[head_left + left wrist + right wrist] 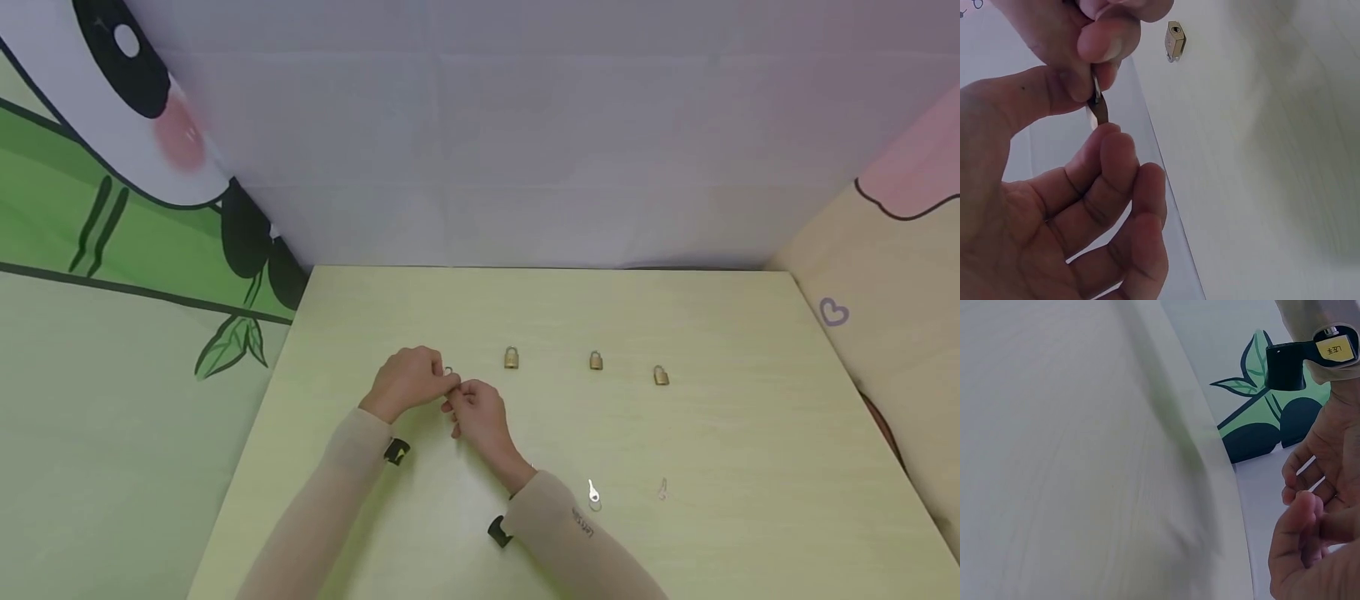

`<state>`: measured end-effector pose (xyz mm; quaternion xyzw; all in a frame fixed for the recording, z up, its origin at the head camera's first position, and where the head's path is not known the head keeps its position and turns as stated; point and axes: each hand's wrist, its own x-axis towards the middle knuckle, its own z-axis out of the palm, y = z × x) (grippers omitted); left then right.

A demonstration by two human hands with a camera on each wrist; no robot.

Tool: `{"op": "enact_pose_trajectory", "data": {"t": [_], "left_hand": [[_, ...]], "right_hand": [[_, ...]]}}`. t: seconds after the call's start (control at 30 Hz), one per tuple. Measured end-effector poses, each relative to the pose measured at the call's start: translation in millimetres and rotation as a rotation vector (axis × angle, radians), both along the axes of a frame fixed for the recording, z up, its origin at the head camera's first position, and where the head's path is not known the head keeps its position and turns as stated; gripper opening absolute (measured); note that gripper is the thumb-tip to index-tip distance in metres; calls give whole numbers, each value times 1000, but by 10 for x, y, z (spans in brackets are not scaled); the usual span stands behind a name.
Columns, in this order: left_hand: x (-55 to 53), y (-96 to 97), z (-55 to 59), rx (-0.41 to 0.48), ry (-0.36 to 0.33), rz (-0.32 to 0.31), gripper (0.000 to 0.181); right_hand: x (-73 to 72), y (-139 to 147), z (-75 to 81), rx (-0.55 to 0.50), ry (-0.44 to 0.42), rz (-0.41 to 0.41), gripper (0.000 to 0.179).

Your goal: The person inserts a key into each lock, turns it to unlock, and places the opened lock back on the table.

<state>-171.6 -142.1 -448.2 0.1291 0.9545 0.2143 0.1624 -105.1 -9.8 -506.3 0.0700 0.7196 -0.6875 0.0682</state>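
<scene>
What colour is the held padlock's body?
Padlock body: brownish brass, best seen in the left wrist view.

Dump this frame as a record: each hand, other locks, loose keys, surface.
left hand: pinches a brass padlock
right hand: pinches a slim metal piece, probably a key, at that padlock
other padlocks: three, shackles pointing away from the person
loose keys: two plainly visible, beyond the right sleeve
surface: pale table

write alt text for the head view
A person's left hand and right hand meet at a small, mostly hidden padlock over a pale table. Three brass padlocks sit in a row to the right, with small keys nearer the camera.
</scene>
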Motion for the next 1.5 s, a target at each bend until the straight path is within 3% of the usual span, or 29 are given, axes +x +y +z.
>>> {"op": "enact_pose_trajectory", "data": {"t": [0.3,0.63,0.9,1.03,1.17,1.3,1.5], "left_hand": [[20,-15,80,-8,14,-38,27],[34,-21,116,20,27,-61,42],[37,-41,100,-27,24,1,34],[43,-46,93,-36,28,14,36],[59,-35,102,-45,26,19,42],[62,-44,103,-53,18,26,46],[59,-36,76,-78,-18,26,47]], "right_hand": [[7,-27,-27,-114,27,26,27],[-4,-29,-51,-215,36,53,23],[4,-24,-75,-193,42,24,25],[21,-15,-94,-114,54,8,31],[15,4,-87,53,110,18,26],[1,33,-32,263,204,65,18],[54,115,160,671,331,218,13]]}}
